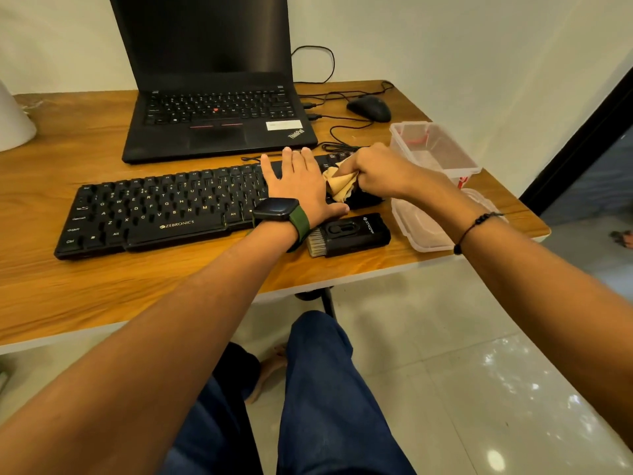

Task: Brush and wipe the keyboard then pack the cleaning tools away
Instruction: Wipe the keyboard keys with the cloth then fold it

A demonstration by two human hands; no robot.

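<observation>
Keyboard [154, 207]: on worktop [85, 286] before laptop [212, 108]. Left hand [298, 186] lies flat, fingers spread, steadying it; right hand [376, 173] pinches soft cloth [339, 183] at its right end. Likely light, rigid (prone to sliding); brace the frame.

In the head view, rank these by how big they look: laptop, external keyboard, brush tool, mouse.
Largest to smallest, as they look:
1. laptop
2. external keyboard
3. brush tool
4. mouse

The mouse sits farther back, so its place after the brush tool is unsure.
</observation>
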